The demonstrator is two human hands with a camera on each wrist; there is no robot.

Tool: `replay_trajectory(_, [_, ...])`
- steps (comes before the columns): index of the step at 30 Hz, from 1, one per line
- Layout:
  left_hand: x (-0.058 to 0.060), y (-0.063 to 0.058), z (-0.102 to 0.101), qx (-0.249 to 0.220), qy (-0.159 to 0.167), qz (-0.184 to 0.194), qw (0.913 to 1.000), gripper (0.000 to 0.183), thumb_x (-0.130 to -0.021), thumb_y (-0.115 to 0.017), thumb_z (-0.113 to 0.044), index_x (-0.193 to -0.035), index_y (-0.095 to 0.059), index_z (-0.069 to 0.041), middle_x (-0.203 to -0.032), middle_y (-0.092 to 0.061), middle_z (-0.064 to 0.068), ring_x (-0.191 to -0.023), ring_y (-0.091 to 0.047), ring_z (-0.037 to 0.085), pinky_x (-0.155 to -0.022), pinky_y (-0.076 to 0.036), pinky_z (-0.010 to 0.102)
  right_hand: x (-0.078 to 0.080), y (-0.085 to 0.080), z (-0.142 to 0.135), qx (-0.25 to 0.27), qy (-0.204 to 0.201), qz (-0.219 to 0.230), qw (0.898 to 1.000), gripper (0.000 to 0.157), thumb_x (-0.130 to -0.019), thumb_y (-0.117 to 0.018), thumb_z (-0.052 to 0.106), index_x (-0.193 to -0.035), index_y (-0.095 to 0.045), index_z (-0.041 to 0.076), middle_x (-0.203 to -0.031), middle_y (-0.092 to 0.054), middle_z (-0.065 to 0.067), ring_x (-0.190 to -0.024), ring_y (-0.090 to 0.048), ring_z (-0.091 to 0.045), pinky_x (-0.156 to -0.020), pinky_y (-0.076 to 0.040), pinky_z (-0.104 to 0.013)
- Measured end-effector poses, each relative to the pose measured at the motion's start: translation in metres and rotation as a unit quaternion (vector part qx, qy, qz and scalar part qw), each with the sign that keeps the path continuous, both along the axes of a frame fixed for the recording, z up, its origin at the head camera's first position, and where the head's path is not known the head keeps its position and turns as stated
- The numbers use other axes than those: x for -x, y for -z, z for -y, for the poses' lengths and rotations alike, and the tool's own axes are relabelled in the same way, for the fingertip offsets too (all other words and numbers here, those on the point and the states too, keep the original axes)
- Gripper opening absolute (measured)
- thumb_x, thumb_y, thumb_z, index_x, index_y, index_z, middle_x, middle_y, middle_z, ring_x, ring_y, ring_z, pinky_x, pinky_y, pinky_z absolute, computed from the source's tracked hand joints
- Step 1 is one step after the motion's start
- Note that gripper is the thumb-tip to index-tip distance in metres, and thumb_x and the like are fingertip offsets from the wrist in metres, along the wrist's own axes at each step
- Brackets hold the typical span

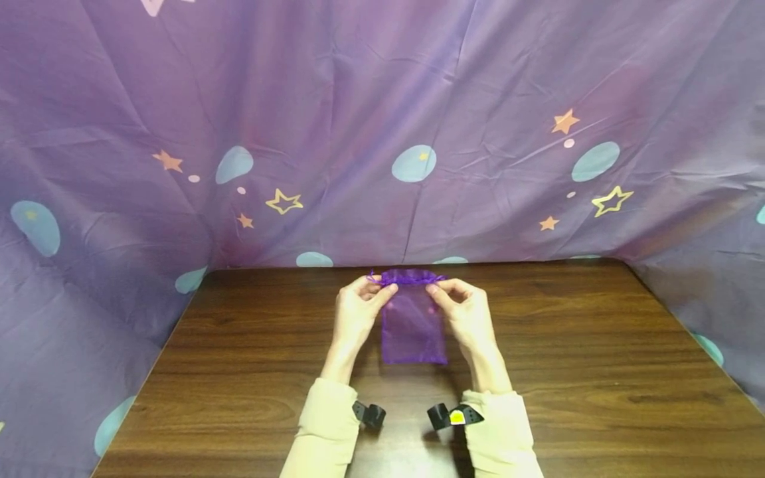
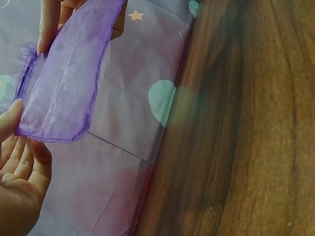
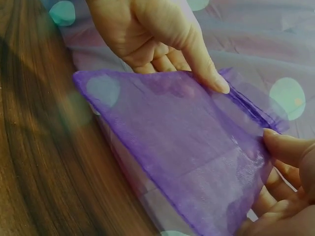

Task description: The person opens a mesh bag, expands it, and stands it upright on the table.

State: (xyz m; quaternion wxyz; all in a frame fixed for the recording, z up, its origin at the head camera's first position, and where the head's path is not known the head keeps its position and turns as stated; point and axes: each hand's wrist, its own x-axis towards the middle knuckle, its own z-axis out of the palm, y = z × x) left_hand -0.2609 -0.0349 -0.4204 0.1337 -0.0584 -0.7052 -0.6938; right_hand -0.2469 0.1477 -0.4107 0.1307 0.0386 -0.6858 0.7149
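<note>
A sheer purple organza drawstring pouch (image 1: 414,328) hangs upright between both hands, its gathered neck at the top and its bottom seam facing me. My left hand (image 1: 357,311) pinches its upper left edge just below the neck, thumb in front and fingers behind. On the opposite edge, my right hand (image 1: 469,315) pinches it the same way. Thin purple ribbon ends stick out beside the fingers at both sides of the neck. In the right wrist view the pouch (image 3: 172,128) looks flat, and the backdrop shows through its mesh.
A dark wood-grain table (image 1: 251,358) lies under the hands. Behind and beside it hangs a purple curtain (image 1: 335,133) printed with stars and teal spots. Black wrist mounts (image 1: 373,416) sit at the inner side of both pale sleeves (image 1: 502,431).
</note>
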Motion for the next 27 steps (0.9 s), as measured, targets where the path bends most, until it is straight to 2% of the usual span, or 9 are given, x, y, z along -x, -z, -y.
replay_trajectory(6, [0.0002,-0.0013,0.0009,0.027,0.005,-0.003,0.9996,0.022,-0.082,-0.08,-0.015,-0.092,-0.069,0.001,-0.075,-0.071,0.01,-0.059,-0.065,0.014,-0.059,-0.053,0.026,0.0,-0.0028,-0.0014,-0.014,-0.012,0.007,1.0,0.015,-0.087,-0.072,0.004,-0.092,-0.066,-0.008,-0.069,-0.064,0.0,-0.056,-0.059,-0.01,-0.047,-0.043,-0.02])
replay_trajectory(12, [-0.0013,-0.0004,0.001,0.022,0.024,0.018,0.9993,0.025,-0.082,-0.079,-0.012,-0.098,-0.067,0.004,-0.081,-0.071,0.012,-0.063,-0.068,0.016,-0.062,-0.054,0.026,-0.0011,-0.0003,-0.004,-0.041,-0.003,0.004,0.999,0.013,-0.086,-0.073,0.003,-0.09,-0.066,-0.007,-0.071,-0.062,0.001,-0.062,-0.057,-0.01,-0.055,-0.046,-0.021])
replay_trajectory(16, [-0.0007,-0.0003,0.0011,0.033,0.031,0.02,0.9988,0.026,-0.083,-0.078,-0.012,-0.1,-0.068,0.004,-0.084,-0.071,0.013,-0.068,-0.068,0.015,-0.064,-0.054,0.026,-0.0011,0.0007,-0.0052,-0.046,0.009,0.007,0.999,0.013,-0.087,-0.073,0.003,-0.086,-0.065,-0.006,-0.069,-0.063,0.001,-0.061,-0.057,-0.011,-0.054,-0.045,-0.021])
replay_trajectory(21, [-0.0002,-0.0008,0.0034,0.03,0.044,0.015,0.9985,0.025,-0.084,-0.078,-0.017,-0.096,-0.068,0.002,-0.075,-0.071,0.013,-0.059,-0.068,0.018,-0.058,-0.051,0.027,-0.0006,0.0005,-0.0052,-0.04,0.02,0.016,0.999,0.011,-0.086,-0.074,0.003,-0.083,-0.065,-0.003,-0.067,-0.062,0.003,-0.059,-0.055,-0.008,-0.052,-0.045,-0.02])
replay_trajectory(27, [0.0004,0.0011,0.0046,0.048,0.028,0.009,0.9984,0.02,-0.085,-0.077,-0.021,-0.089,-0.069,-0.003,-0.065,-0.069,0.006,-0.056,-0.068,0.019,-0.056,-0.047,0.025,0.0002,0.0023,-0.0033,-0.038,0.024,0.015,0.999,0.01,-0.087,-0.072,0.002,-0.081,-0.065,-0.002,-0.066,-0.059,0.005,-0.059,-0.052,-0.007,-0.053,-0.042,-0.02])
